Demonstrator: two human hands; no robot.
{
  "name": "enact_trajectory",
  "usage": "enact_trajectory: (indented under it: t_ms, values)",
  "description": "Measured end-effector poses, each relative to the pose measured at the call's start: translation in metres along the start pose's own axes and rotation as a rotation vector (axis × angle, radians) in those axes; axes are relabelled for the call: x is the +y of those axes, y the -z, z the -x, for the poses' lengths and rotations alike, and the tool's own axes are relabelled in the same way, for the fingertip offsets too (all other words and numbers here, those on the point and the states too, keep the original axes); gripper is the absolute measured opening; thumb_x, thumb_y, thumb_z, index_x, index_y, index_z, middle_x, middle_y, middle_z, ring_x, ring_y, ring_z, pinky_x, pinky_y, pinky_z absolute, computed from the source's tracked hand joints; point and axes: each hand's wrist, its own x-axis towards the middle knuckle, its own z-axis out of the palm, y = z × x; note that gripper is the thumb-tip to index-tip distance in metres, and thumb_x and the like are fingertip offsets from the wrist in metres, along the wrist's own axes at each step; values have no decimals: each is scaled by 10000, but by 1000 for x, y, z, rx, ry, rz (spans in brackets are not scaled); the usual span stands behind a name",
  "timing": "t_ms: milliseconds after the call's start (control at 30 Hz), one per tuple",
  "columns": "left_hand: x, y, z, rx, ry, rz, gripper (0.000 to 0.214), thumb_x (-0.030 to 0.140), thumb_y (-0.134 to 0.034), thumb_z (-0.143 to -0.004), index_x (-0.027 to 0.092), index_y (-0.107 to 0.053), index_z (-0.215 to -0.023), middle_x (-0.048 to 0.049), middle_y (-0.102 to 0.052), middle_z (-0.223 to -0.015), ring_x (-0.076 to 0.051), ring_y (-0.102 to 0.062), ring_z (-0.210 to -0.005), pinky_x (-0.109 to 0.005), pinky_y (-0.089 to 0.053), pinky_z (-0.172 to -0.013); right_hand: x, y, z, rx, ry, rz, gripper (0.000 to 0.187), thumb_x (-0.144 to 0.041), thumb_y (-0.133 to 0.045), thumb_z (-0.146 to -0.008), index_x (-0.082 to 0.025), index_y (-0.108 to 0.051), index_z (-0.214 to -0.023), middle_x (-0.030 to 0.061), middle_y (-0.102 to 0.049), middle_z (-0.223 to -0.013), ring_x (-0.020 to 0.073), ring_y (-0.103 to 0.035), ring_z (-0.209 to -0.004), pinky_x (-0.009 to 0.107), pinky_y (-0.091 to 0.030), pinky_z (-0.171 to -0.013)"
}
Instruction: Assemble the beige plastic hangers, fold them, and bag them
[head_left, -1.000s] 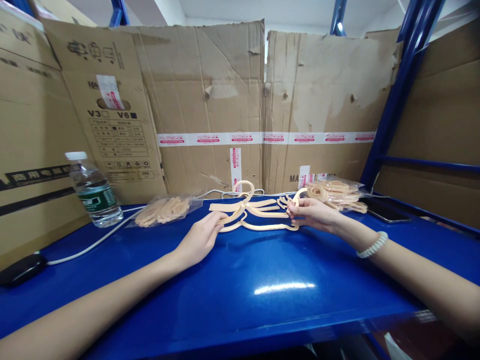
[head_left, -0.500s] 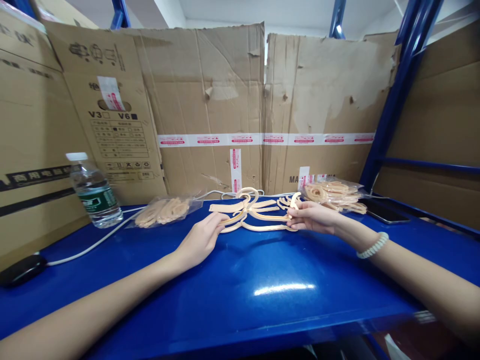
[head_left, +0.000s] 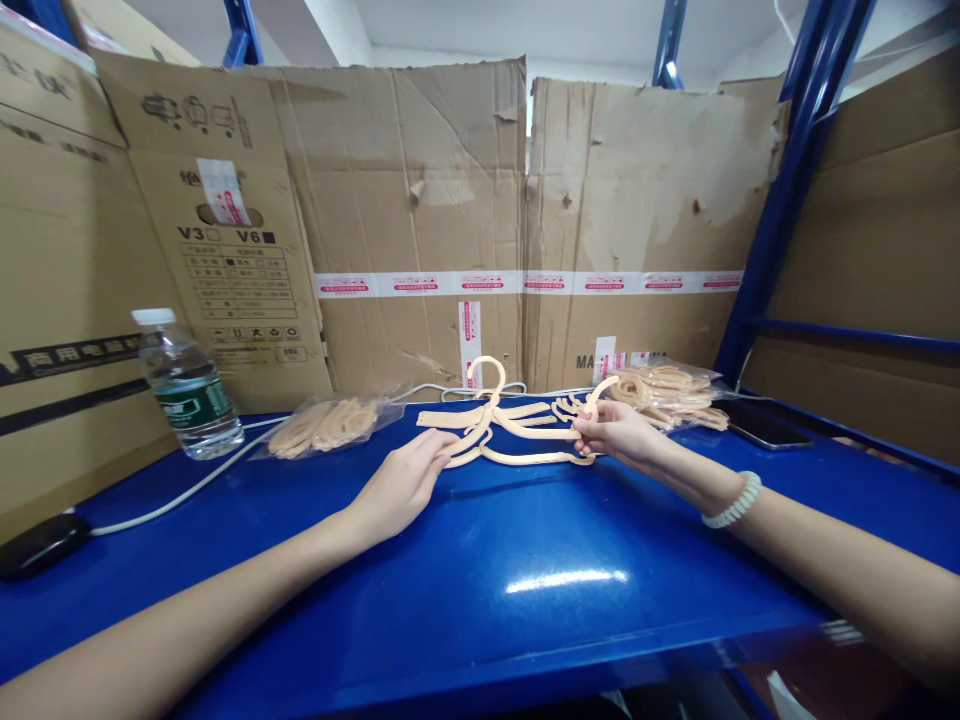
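A peach plastic clothes hanger (head_left: pixel 534 431) with hinged-looking arms is held just over the blue shelf, its hook (head_left: pixel 491 375) pointing up. My left hand (head_left: pixel 403 476) pinches the hanger's left arm, fingers closed. Around its right end, where a short curved end piece (head_left: pixel 604 389) sticks up and outward, my right hand (head_left: pixel 622 434) is closed. Right behind the hanger lie loose flat peach parts (head_left: pixel 450 416) and small hook-shaped pieces (head_left: pixel 564 408). Both hands' fingertips are partly hidden by the hanger.
Bagged peach hangers (head_left: pixel 322 428) lie at left, and more bags (head_left: pixel 667 390) at right near a dark phone (head_left: pixel 766 426). A water bottle (head_left: pixel 187 390), a white cable (head_left: pixel 176 497) and a black device (head_left: pixel 43 545) are at left. Cardboard (head_left: pixel 405 200) walls the back.
The hanger's hook has tilted more upright. The curved end piece in my right hand has swung outward to the right. My left hand keeps its pinch in nearly the same place.
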Motion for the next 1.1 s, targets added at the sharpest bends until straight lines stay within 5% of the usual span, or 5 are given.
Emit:
enact_trajectory:
  t_ms: [300,533,767,933,1100]
  values:
    - [6,21,-9,-36,39,10,202,272,-394,-974,197,-519,-1114,-27,-641,-889,-165,-611,-753,-272,-451,-695,-10,0,6,-81,101,-116,303,-325,-801,-692,-173,-624,-885,-3,-614,-716,129,-637,-636,232,-536,-562]
    - [-6,53,-18,-279,-62,-205,222,326,-393,-961,189,-565,-928,-45,-627,-872,-193,-582,-778,-292,-431,-702,-19,25,-3,-24,54,-212,210,-257,-810,-660,-159,-710,-817,19,-662,-726,104,-607,-634,202,-525,-587]
    - [-15,50,-15,-356,-169,-237,237,300,-390,-965,196,-599,-923,-63,-595,-970,-206,-552,-880,-326,-424,-791,-30,52,1,-259,38,302,279,-373,-800,-654,-147,-738,-807,57,-706,-798,147,-625,-704,245,-504,-623]
    - [-16,47,-14,-373,-178,-212,216,295,-457,-939,197,-636,-869,-53,-606,-882,-200,-558,-807,-314,-424,-730,-37,51,4,-443,186,734,313,-433,-772,-669,-147,-767,-797,56,-702,-757,160,-611,-696,261,-474,-642]
    - [-18,46,-13,-387,-112,-162,157,275,-504,-894,201,-622,-821,-33,-638,-828,-187,-582,-750,-289,-422,-671,-29,51,-3,-522,190,908,391,-505,-730,-685,-143,-770,-829,73,-712,-780,158,-605,-655,254,-447,-581]
